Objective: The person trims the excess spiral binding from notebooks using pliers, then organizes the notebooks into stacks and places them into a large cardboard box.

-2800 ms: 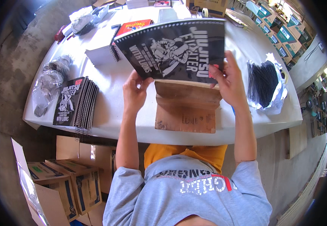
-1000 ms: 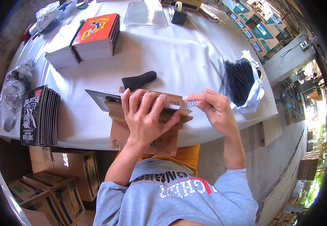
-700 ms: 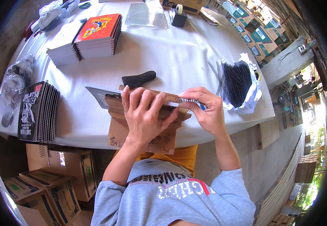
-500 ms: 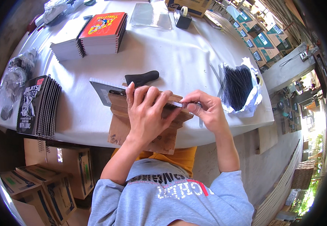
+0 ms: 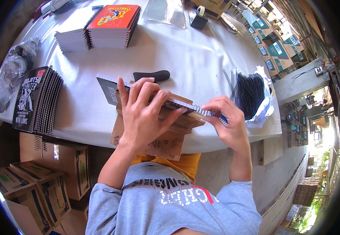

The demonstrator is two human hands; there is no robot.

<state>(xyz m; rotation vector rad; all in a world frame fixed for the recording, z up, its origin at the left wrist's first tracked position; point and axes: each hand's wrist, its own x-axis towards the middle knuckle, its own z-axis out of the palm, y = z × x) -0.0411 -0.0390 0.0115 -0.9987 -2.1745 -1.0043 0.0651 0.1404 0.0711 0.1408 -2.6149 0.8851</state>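
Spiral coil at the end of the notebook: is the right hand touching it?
Touching. The head view shows the right hand pinching the spiral coil, which runs between its thumb and index finger.

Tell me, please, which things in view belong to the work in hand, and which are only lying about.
Belonging to the work:
black notebook, held by the left hand
wire coil, in the right hand
brown stand, below the notebook
black coil bundle, likely, near the right hand

Apparently lying about:
red-covered notebook stack
tape dispenser
clear plastic
cardboard boxes
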